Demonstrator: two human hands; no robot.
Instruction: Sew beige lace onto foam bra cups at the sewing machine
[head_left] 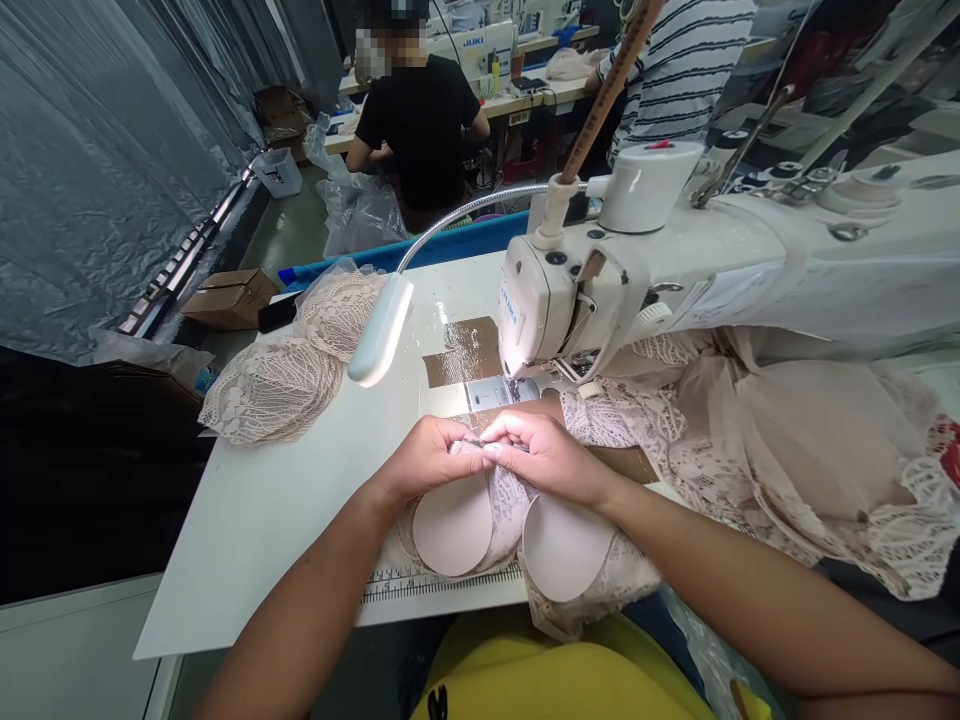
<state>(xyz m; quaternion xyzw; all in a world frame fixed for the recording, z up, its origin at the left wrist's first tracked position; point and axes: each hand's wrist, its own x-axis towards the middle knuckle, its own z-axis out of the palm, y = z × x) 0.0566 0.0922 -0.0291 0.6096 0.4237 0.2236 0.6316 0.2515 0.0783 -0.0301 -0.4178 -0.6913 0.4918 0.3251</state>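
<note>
My left hand (435, 452) and my right hand (536, 452) meet in front of the sewing machine (525, 300), each pinching the upper edge of a pale pink lace bra (508, 500). A small dark bit shows between the fingertips; what it is I cannot make out. Below my hands hang the bra's two smooth cups (452, 525), inner sides up, over the table's front edge. The needle area lies just beyond my fingers, lit by a lamp (382, 330) on a bendy neck.
Stacked lace cups (274, 390) sit at the table's left. More lace and mesh pieces (810, 430) are heaped on the right. A printed ruler (442, 585) runs along the front edge. Beyond the table, a person in black (424, 120) and another in stripes (686, 70) are at machines.
</note>
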